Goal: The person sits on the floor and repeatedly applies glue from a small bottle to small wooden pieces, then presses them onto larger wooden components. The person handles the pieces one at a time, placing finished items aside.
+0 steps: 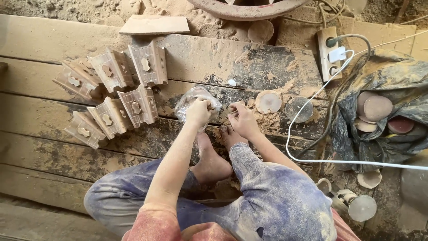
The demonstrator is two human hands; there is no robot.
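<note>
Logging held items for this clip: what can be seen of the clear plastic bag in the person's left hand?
The plastic bag is small, clear and crumpled, with shiny creases and a dusty look. It bulges a little; what is inside cannot be made out. The left hand grips it from the near side, just above the dusty wooden boards, beside the carved wooden pieces. The right hand is close by, but whether it touches the bag cannot be told.

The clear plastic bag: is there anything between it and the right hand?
Nothing visible stands between them. The left hand grips the clear plastic bag, and the right hand lies close beside it on the sawdust-covered wooden boards, with only a narrow strip of bare board between.
</note>
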